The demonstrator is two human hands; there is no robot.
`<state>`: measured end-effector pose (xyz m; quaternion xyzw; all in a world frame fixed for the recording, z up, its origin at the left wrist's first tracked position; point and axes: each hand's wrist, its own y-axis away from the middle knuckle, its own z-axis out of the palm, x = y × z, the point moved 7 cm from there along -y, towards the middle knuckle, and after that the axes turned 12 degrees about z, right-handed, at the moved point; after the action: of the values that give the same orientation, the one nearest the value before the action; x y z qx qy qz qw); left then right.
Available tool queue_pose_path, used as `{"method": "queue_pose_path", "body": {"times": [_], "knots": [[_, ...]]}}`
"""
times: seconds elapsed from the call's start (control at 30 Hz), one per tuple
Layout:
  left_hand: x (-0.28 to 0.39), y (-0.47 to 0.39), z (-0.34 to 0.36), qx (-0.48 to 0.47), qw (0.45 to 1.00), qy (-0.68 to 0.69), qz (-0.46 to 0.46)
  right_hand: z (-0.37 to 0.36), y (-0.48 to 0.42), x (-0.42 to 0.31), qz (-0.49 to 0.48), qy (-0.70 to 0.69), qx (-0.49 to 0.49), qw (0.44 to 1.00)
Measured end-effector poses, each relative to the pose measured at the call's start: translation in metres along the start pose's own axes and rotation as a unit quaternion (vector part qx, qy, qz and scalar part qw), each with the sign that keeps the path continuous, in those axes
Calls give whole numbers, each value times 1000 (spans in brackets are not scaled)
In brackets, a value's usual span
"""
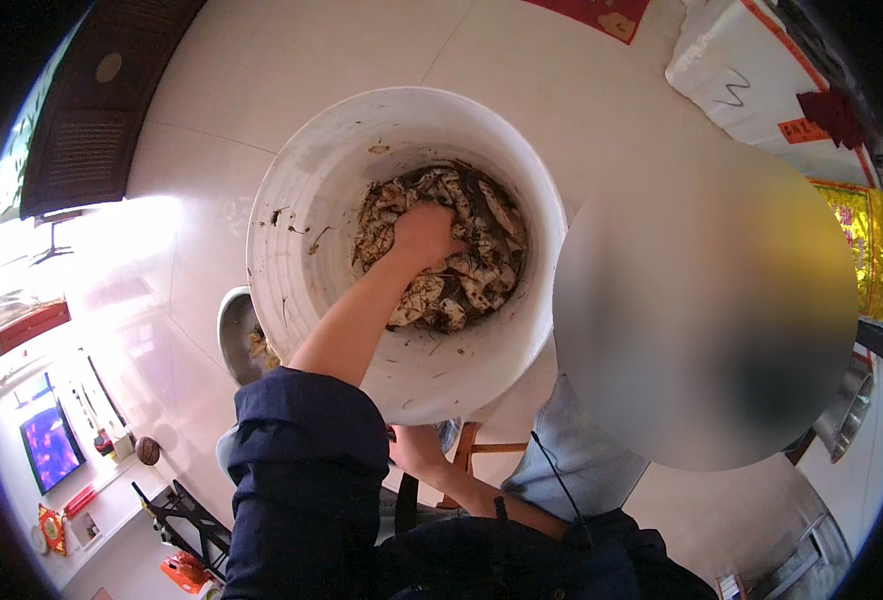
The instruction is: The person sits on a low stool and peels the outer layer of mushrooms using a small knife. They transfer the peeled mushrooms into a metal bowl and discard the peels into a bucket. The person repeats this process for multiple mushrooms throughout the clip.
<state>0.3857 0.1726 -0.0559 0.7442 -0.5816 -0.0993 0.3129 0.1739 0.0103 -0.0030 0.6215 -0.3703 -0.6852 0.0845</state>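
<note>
A large white plastic bucket (310, 150) stands in front of me. At its bottom lies a heap of crumpled pale and brown pieces (479, 281), mixed with dark crumbs and thin stringy bits. My left hand (426, 234) reaches down into the bucket and touches this heap. Its fingertips are hidden, so any grip on a piece is unclear. Below the bucket's near rim is my right hand (409, 442), mostly covered by my left sleeve (306, 450). A small dark and red item shows beside it, but whether it is held cannot be made out.
A metal basin (233, 330) with brownish scraps sits left of the bucket. Part of a wooden stool (471, 450) shows near my legs. White boxes (741, 67) and a gold bag (878, 247) are at right, beside a blurred patch. Dark wooden furniture (88, 105) stands at far left.
</note>
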Motion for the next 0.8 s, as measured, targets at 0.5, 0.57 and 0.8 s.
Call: {"method": "queue_pose_path", "body": {"times": [0.5,0.57,0.8], "knots": [[-7,87,-53,137,783,604,-50,7,6,-6,28,18,-45,998],[3,123,-59,158,686,709,-32,9,9,-7,25,34,-40,998],[26,265,-43,254,496,829,38,12,13,-4,92,-38,-77,992]]}}
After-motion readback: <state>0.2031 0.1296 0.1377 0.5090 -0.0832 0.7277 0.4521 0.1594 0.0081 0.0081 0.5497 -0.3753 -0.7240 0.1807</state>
